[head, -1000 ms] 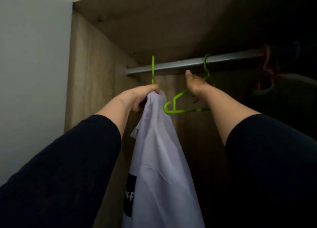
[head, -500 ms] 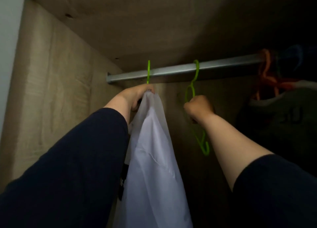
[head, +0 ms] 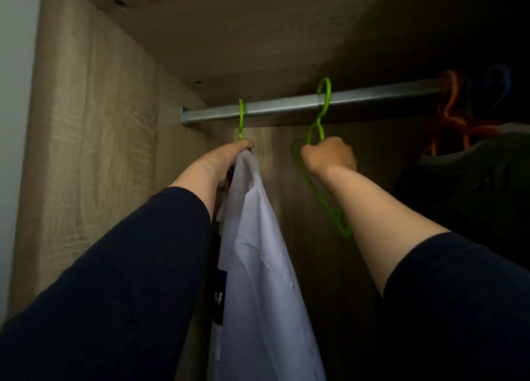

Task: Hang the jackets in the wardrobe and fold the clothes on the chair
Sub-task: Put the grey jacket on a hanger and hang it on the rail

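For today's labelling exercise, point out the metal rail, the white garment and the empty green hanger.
metal rail (head: 372, 95): head view, bare middle stretch of the bar.
white garment (head: 258, 251): head view, hanging front cloth.
empty green hanger (head: 325, 93): head view, hook over the rail.

At the far right of the rod you see an orange hanger (head: 450, 105) and a blue hanger hook (head: 500, 82), both dim. Along your left edge a pale wall (head: 14, 122) runs beside the wooden side panel.
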Motion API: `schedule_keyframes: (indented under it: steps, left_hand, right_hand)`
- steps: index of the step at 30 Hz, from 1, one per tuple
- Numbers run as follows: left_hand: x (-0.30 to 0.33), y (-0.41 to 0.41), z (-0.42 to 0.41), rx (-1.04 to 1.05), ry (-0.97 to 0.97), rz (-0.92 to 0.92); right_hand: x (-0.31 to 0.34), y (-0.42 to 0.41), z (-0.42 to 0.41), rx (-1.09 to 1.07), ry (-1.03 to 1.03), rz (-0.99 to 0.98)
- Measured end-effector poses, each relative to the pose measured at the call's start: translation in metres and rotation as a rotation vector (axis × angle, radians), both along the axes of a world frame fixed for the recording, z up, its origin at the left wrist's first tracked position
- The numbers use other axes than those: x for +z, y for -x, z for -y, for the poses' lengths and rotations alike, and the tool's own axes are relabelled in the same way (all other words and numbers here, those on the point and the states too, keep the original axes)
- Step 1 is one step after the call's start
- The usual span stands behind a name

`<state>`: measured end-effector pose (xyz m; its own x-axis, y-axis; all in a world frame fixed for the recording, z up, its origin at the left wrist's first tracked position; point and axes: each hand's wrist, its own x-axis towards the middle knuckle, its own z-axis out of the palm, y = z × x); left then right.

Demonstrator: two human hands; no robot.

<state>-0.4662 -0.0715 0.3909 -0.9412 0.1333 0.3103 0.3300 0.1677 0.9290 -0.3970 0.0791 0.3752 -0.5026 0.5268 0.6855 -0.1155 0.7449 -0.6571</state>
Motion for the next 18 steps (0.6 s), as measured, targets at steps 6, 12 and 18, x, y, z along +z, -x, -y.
schedule_keyframes:
  steps: [6,12,18]
  left_hand:
    - [-0.001,-0.03,-0.009,-0.03,0.001,-0.089]
    - [-0.001,-0.07,-0.015,0.087,0.169,-0.182]
    - [-0.014,-0.098,-0.02,0.176,0.246,-0.302]
  right_hand:
    - [0.008,-0.025,0.009,-0.091,-0.055,0.062]
    - [0.017,-0.052,0.011,-0.143,-0.106,0.131]
    - [-0.02,-0.085,0.013,-0.161,-0.12,0.167]
